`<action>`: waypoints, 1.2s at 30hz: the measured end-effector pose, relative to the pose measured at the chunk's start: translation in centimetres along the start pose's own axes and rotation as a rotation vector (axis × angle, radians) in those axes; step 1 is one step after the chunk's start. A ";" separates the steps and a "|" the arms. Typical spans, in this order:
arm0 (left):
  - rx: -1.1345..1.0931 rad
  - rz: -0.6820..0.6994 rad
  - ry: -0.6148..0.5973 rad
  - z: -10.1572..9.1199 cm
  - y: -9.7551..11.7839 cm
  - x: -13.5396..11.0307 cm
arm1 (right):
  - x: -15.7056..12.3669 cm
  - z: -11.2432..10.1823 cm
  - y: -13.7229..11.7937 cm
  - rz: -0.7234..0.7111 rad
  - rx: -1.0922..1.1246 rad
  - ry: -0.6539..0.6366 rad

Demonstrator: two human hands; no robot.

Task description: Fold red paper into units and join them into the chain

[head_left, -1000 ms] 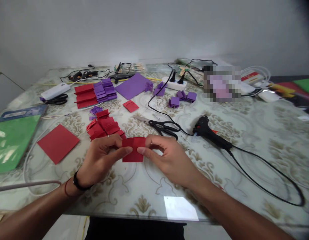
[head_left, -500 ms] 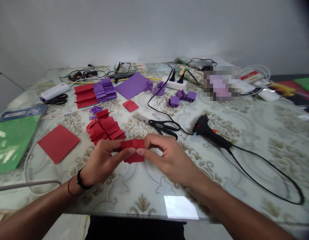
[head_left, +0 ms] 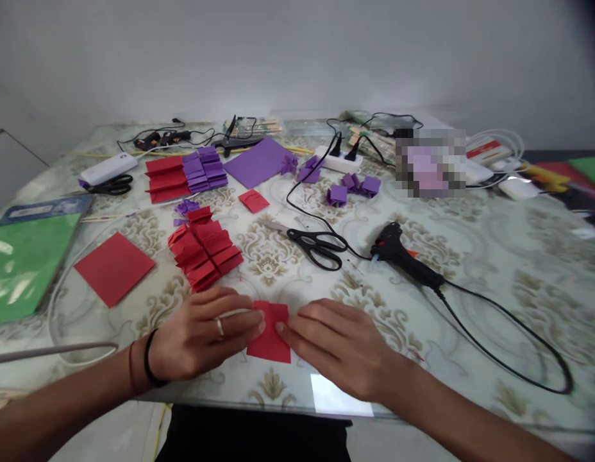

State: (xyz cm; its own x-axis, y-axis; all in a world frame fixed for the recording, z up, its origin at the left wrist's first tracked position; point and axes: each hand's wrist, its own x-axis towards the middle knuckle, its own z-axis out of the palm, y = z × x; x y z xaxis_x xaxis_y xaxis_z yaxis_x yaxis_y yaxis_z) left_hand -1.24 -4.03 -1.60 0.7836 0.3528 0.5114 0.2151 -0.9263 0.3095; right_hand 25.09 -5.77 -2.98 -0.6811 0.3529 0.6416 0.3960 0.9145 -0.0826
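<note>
A small creased piece of red paper (head_left: pixel 269 343) lies low over the near part of the table, between my two hands. My left hand (head_left: pixel 201 330) comes in from the left, a ring on one finger, its closed fingertips on the paper's left edge. From the right, my right hand (head_left: pixel 345 343) grips the opposite edge with thumb and fingers together. Just beyond my left hand sits a cluster of folded red paper pieces (head_left: pixel 205 247). To the left lies a flat red paper square (head_left: pixel 115 269).
Black-handled scissors (head_left: pixel 317 244) lie beyond my hands. A black glue gun (head_left: pixel 406 256) rests at the right, its cable looping toward the front edge. Folded purple pieces (head_left: pixel 336 195), a white power strip (head_left: pixel 340 158) and a green paper pack (head_left: pixel 28 266) are also on the table.
Both hands have come down and nearer to me with the red paper. The paper was pinched up between thumbs and fingers; now it lies flatter, with fingertips at its sides.
</note>
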 end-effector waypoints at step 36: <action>0.023 -0.044 -0.452 1.6 1.1 -3.1 | -3.5 -0.4 0.2 0.126 0.105 -0.441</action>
State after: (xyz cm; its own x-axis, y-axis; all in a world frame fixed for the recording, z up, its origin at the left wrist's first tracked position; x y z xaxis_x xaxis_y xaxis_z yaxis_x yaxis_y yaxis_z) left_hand -2.51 -6.36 -4.08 0.9481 0.3033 0.0957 0.2626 -0.9162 0.3026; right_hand 27.83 -6.86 -4.96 -0.8374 0.4922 0.2380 0.4437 0.8661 -0.2300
